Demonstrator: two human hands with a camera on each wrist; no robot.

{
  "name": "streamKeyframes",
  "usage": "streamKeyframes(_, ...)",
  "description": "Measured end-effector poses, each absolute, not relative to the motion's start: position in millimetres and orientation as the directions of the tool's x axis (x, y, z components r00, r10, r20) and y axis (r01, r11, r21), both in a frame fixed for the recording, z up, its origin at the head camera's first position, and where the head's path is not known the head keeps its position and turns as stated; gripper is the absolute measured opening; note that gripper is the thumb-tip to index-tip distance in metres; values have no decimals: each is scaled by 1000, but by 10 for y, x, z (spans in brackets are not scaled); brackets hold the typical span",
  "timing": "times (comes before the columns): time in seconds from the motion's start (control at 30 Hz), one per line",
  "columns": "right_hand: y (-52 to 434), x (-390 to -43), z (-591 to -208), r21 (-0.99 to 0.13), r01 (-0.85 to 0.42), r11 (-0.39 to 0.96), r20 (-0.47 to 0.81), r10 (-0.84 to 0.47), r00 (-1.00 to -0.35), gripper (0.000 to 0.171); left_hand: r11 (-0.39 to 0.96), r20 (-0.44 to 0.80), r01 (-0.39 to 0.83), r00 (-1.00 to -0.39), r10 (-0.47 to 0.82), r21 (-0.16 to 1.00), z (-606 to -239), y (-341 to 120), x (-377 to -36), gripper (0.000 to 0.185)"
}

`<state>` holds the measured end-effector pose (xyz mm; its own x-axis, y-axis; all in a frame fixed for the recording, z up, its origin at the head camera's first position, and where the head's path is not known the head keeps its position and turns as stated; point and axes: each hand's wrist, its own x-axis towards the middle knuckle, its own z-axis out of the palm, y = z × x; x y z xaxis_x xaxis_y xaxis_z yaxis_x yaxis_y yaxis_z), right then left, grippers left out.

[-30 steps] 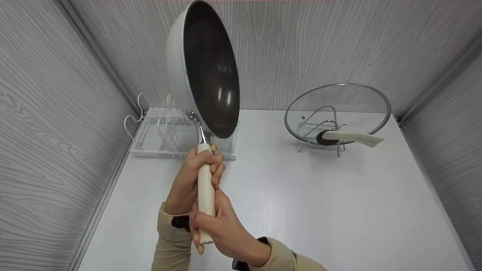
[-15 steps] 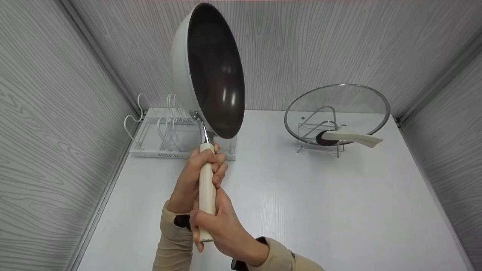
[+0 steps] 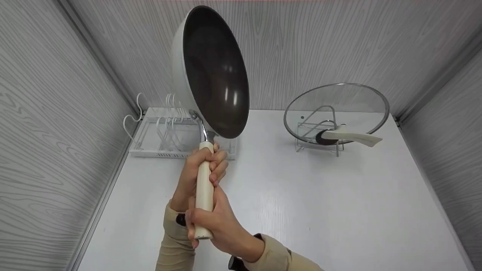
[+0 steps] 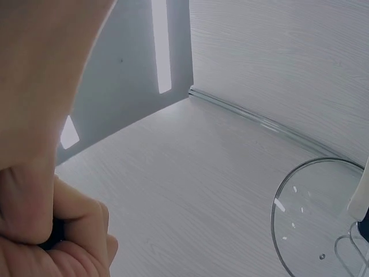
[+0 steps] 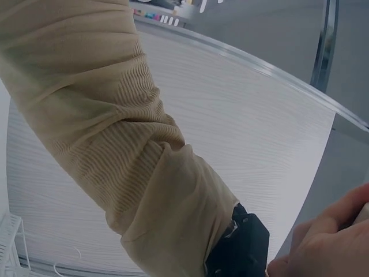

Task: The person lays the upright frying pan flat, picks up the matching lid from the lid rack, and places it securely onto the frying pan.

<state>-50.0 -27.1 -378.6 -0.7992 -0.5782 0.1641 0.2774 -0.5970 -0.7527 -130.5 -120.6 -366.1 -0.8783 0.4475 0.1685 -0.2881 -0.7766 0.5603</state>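
In the head view a deep frying pan (image 3: 216,75), pale outside and dark brown inside, is held up on edge, its open side facing right. My left hand (image 3: 188,175) grips its cream handle (image 3: 204,188) near the metal neck, fingers wrapped round. Lower down, my right hand (image 3: 222,222) holds the same handle close to its end, the thumb across it. The left wrist view has the curled left hand (image 4: 81,225) at the lower left, without the pan. Part of the right hand (image 5: 334,242) shows at the lower right of the right wrist view.
A white wire rack (image 3: 150,153) stands at the back left, partly behind the pan. At the back right, a glass lid (image 3: 339,101) with a cream handle leans in a small wire stand (image 3: 316,147). Grey wood-grain walls (image 3: 37,131) enclose the white table (image 3: 320,210) on three sides.
The pan has swung slightly to the right, its dark inside turning a little more toward the head camera. The handle's end has risen slightly. Both hands keep their hold.
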Motion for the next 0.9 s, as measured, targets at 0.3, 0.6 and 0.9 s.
streamKeyframes(0.3,-230,-481,-3783,-777,254,-575,153,-565,-811,37,-697,104,-270,-890,443,664,-3663,-1205,-1283,11)
streamKeyframes(0.6,-210,-489,-3781,-786,236,-572,171,-567,-806,25,-382,-46,-161,-955,295,910,-3613,-1275,-1267,31)
streamKeyframes(0.9,-216,-497,-3790,-811,217,-543,146,-547,-824,37,-280,-47,-126,-961,273,952,-3596,-1372,-1277,35)
